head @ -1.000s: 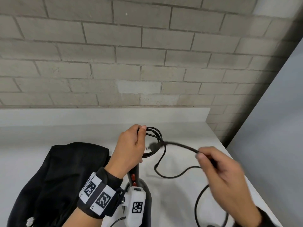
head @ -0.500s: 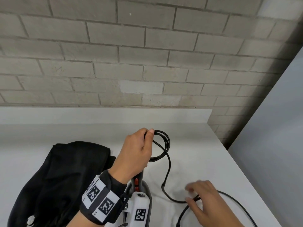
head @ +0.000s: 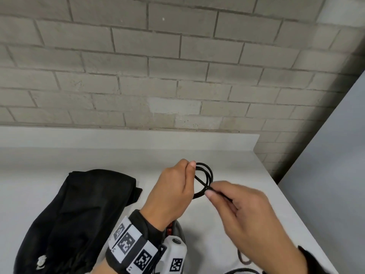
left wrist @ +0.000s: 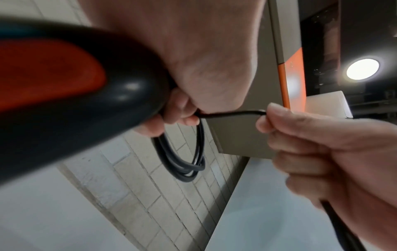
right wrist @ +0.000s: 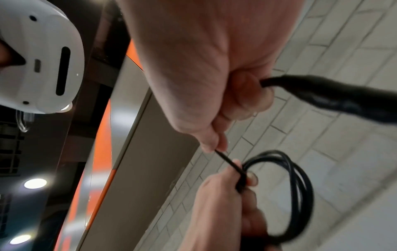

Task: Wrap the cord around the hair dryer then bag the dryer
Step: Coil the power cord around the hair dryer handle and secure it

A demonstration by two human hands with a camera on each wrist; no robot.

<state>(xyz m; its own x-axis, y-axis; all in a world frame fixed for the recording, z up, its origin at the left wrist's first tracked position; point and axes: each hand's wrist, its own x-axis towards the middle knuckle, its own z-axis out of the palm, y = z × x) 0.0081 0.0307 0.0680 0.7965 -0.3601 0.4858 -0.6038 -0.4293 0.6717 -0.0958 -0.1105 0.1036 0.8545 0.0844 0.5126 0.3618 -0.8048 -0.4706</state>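
My left hand (head: 177,186) grips the hair dryer's black handle (left wrist: 71,105), which has a red panel, and pins several loops of the black cord (head: 206,175) against it. Most of the hair dryer (head: 176,229) is hidden under my left wrist. My right hand (head: 210,191) pinches the cord between thumb and forefinger right beside the loops, and the slack cord (head: 244,260) trails down to the table. In the right wrist view the cord (right wrist: 227,160) runs taut from my right hand (right wrist: 214,146) to my left hand (right wrist: 227,191). The black bag (head: 79,214) lies on the table at my left.
The white table (head: 227,159) ends at a raised back ledge below a brick wall (head: 177,76). Its right edge runs diagonally beside a grey panel (head: 325,175). The bag fills the left front of the table.
My right hand has risen from the table near the front edge, carrying the cord up to the loops at my left hand. The left hand has held its grip on the handle.
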